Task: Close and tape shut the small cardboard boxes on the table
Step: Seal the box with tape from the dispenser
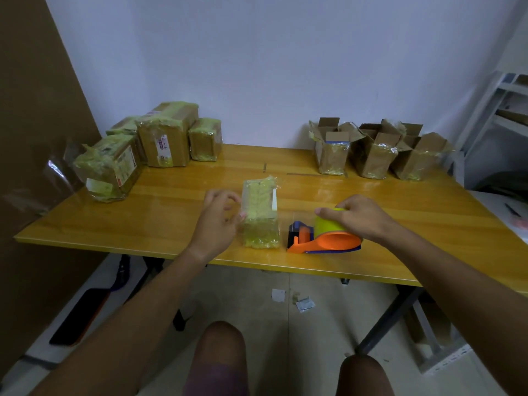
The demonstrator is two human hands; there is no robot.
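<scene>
A small box [260, 212] wrapped in yellowish tape stands near the table's front edge, in the middle. My left hand [218, 221] touches its left side with the fingers spread. Right of the box lies an orange and blue tape dispenser [323, 238] with a yellow-green roll. My right hand [360, 217] grips the top of that roll. A clear strip of tape appears to run from the dispenser to the box. Three open cardboard boxes [377, 151] with raised flaps stand at the back right.
Several taped-up boxes [137, 147] are piled at the back left of the yellow wooden table [400, 224]. A brown board leans at the left, a white metal rack [503, 110] stands at the right. Paper scraps lie on the floor below.
</scene>
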